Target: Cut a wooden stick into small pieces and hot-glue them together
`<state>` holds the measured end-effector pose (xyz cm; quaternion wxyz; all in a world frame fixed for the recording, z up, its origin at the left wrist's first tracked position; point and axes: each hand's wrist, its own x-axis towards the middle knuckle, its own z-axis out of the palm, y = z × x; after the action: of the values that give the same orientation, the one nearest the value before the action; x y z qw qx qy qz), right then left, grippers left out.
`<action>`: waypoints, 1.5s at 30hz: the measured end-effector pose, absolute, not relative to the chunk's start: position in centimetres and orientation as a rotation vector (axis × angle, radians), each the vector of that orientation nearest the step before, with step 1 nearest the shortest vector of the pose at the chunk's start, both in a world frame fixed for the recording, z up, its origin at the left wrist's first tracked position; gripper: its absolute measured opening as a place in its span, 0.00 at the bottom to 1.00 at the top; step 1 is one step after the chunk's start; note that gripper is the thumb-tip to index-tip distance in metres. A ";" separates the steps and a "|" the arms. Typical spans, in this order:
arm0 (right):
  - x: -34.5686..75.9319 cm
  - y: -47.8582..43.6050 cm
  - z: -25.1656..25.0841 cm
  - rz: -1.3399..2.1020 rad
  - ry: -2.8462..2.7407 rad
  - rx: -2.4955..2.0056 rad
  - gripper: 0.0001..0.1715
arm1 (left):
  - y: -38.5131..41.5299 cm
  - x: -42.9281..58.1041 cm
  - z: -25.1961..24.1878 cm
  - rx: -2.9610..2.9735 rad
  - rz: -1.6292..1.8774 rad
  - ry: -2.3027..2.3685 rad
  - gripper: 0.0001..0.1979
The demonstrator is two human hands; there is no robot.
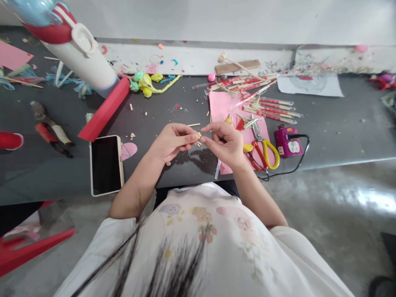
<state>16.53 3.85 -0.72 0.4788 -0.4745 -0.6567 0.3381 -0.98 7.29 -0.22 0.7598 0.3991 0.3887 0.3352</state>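
The left hand (176, 142) pinches a small, pale beige piece (199, 135) between thumb and fingers; the piece sits at the fingertips, in the narrow space between the two hands. The right hand (225, 142) faces it from the other side, thumb and forefinger parted, their tips just beside the piece; whether they touch it I cannot tell. Just beyond the left fingers a thin stick (194, 124) lies on the dark table (334, 136). Right of the grip and partly under the right hand is a pink sheet (221, 103), with scissors (269, 154) with red and yellow handles lying across its edge. Farther right stands a purple box (288, 142) with a black cord. Beyond the right hand lie red and pale sticks (272, 108), some in clear wrapping, and past them a paper with a drawing (311, 84). Left of the grip are a pink oval (129, 150), then a phone (106, 165) with a dark screen and, well apart, pliers (49, 126). Beyond these, on the far left side, a long red box (105, 109) rests next to a white bottle (83, 62), with yellow yarn (147, 84) nearby.
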 end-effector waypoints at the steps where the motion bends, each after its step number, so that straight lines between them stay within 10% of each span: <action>1: 16.5 3.8 -0.7 0.821 -1.614 -1.138 0.10 | 7.4 -1.0 -0.2 0.841 0.717 0.840 0.17; 45: 19.1 1.4 -0.9 0.835 -2.176 -1.724 0.08 | 8.5 -1.3 -0.8 0.778 1.009 0.912 0.09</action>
<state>19.11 1.43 -0.92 0.1212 -0.5903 -0.7450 0.2860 -1.26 8.45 -0.78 0.7083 0.3504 0.4110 0.4545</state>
